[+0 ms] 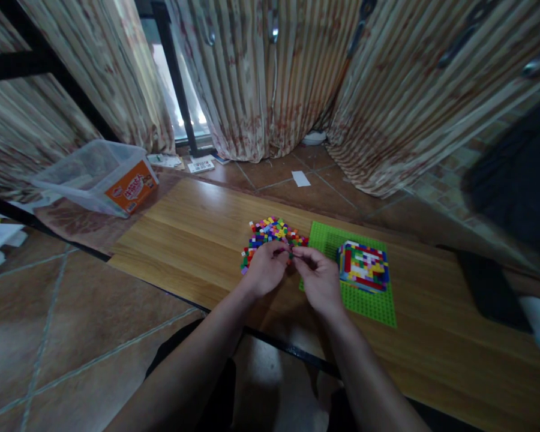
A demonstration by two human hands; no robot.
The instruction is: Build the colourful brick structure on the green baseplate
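Observation:
My left hand [269,267] and my right hand [318,277] meet fingertip to fingertip over the wooden bench, both closed in a pinch. Between them are small toy bricks [291,253], dark and reddish, partly hidden by the fingers. Just beyond lies a loose pile of bricks [270,231] in many colours. To the right, a green baseplate [369,309] carries a block-shaped build [364,267] of layered bricks, with red, white and yellow pieces on its top. My right hand overlaps the plate's left edge.
A clear plastic bin [90,174] with an orange label stands at the bench's left end. A dark flat object [490,288] lies at the right. Striped curtains [261,78] hang behind, and a white paper [300,178] lies on the tiled floor.

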